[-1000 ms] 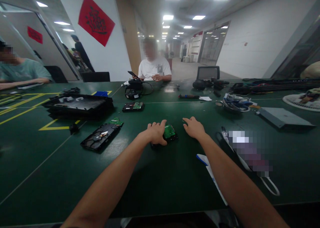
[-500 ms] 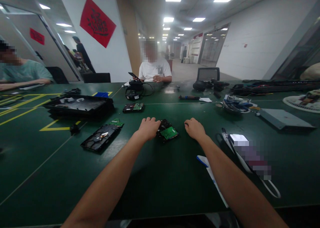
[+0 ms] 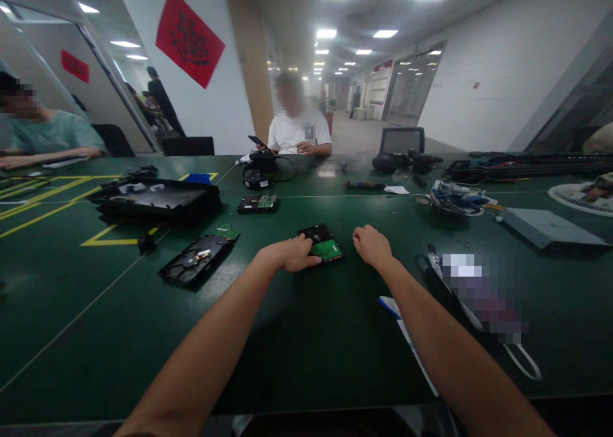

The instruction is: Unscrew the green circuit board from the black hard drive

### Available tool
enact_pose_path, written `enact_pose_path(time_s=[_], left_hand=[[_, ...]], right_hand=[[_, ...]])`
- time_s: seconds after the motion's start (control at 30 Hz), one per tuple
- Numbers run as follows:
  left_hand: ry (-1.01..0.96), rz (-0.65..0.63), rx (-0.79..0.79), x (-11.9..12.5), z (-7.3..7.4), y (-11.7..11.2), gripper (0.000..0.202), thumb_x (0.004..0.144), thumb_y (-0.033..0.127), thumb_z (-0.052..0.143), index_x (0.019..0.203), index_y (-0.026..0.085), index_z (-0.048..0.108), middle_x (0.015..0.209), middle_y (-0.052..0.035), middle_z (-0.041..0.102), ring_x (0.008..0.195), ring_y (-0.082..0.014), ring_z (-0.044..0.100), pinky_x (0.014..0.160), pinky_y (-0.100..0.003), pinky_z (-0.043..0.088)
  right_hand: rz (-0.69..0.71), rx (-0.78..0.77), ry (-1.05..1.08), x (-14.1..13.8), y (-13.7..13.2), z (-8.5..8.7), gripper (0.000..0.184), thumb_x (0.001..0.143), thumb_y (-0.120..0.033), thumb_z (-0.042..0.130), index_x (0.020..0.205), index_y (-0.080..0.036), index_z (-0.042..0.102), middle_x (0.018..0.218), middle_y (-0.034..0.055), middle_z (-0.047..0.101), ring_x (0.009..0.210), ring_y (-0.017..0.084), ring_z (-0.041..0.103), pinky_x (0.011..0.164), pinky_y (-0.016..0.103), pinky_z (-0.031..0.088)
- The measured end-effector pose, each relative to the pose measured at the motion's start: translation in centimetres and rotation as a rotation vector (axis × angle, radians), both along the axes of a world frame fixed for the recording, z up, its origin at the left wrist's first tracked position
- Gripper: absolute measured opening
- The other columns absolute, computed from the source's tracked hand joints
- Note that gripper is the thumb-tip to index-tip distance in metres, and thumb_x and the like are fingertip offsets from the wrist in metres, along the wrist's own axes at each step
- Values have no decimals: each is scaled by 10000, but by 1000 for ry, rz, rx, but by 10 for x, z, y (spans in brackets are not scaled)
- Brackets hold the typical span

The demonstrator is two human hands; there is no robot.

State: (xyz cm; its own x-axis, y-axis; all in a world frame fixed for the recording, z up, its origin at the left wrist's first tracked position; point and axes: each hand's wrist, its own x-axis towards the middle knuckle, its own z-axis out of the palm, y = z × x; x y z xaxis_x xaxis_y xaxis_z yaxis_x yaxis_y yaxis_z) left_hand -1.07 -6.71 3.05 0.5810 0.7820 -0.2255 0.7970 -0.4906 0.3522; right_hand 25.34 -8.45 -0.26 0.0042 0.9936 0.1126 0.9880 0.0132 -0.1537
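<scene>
A hard drive point(image 3: 327, 250) with a green circuit board lies on the green table in front of me. My left hand point(image 3: 297, 253) grips its left side, thumb along the near edge and fingers curled at the far left. To the right of the drive, apart from it, my right hand point(image 3: 372, 245) rests with curled fingers; anything inside them is hidden. A second hard drive point(image 3: 257, 203) sits farther back. On the left lies a black casing part point(image 3: 197, 260) with a small green board at its far end.
Black trays point(image 3: 158, 197) stand at the back left. At right are a phone point(image 3: 467, 266), a grey metal box point(image 3: 550, 226) and a bundle of cables point(image 3: 454, 197). A screwdriver-like tool point(image 3: 364, 185) lies farther back. Across the table sits a person point(image 3: 299, 130) in white.
My left hand has turned and come nearer, bringing its thumb onto the drive's near edge. The right hand stays almost where it was. The view has shifted slightly.
</scene>
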Motion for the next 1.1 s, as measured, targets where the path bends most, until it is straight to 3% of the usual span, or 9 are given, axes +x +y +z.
enact_pose_path(time_s=[0.1, 0.17, 0.23, 0.4, 0.6, 0.7, 0.87, 1.1], left_hand=[[-105, -39, 35, -2, -11, 9, 984, 715, 773, 670, 1461, 168, 458, 1619, -214, 357, 1463, -415, 402, 1215, -507, 281], [-132, -51, 50, -2, -18, 13, 1095, 694, 792, 678, 1525, 149, 370, 1668, -224, 235, 1546, -407, 232, 1255, -551, 165], [-163, -54, 54, -2, -23, 17, 1124, 697, 771, 698, 1555, 152, 319, 1679, -219, 203, 1570, -390, 157, 1264, -564, 121], [-276, -56, 105, -2, -28, 21, 994, 687, 672, 788, 1511, 246, 429, 1647, -154, 331, 1573, -374, 160, 1271, -558, 101], [-341, -76, 90, -3, -36, 20, 1052, 651, 660, 827, 1527, 246, 419, 1705, -163, 143, 1586, -350, 98, 1276, -533, 112], [-351, -73, 109, -4, -40, 18, 1049, 669, 670, 811, 1534, 231, 412, 1700, -167, 160, 1588, -338, 97, 1280, -523, 122], [-362, -75, 123, -3, -39, 17, 996, 690, 620, 817, 1523, 228, 436, 1685, -141, 242, 1582, -328, 151, 1283, -499, 175], [-345, -108, 120, -2, -40, 19, 970, 731, 618, 783, 1539, 233, 408, 1686, -116, 250, 1586, -297, 144, 1293, -454, 183]], right_hand=[[-3, -5, 23, 1, 0, 1, 278, 1030, -346, 444, 1103, -196, 665, 1143, 127, 628, 916, 225, 648, 737, 314, 466], [-9, -5, 31, 3, 1, 1, 262, 1024, -341, 454, 1087, -191, 660, 1129, 126, 629, 913, 229, 645, 728, 316, 467], [-11, -7, 34, 3, 2, 1, 253, 1021, -335, 458, 1080, -188, 656, 1128, 130, 629, 906, 231, 644, 716, 318, 467], [-20, -2, 64, 4, 2, 2, 264, 1030, -329, 434, 1115, -185, 639, 1154, 141, 640, 884, 221, 649, 699, 306, 466], [-43, 7, 90, 5, 0, 4, 238, 1016, -301, 452, 1059, -160, 639, 1015, 129, 699, 864, 223, 665, 702, 302, 451], [-50, 4, 60, 2, -1, 4, 187, 975, -285, 521, 1024, -163, 653, 967, 130, 717, 895, 250, 678, 732, 314, 447], [-17, 6, 41, -4, -1, 2, 156, 931, -237, 577, 1045, -176, 664, 1042, 129, 724, 967, 261, 676, 790, 323, 452], [38, 13, 64, -5, -2, -2, 222, 959, -195, 521, 1117, -198, 677, 1190, 113, 675, 1029, 232, 651, 833, 313, 460]])
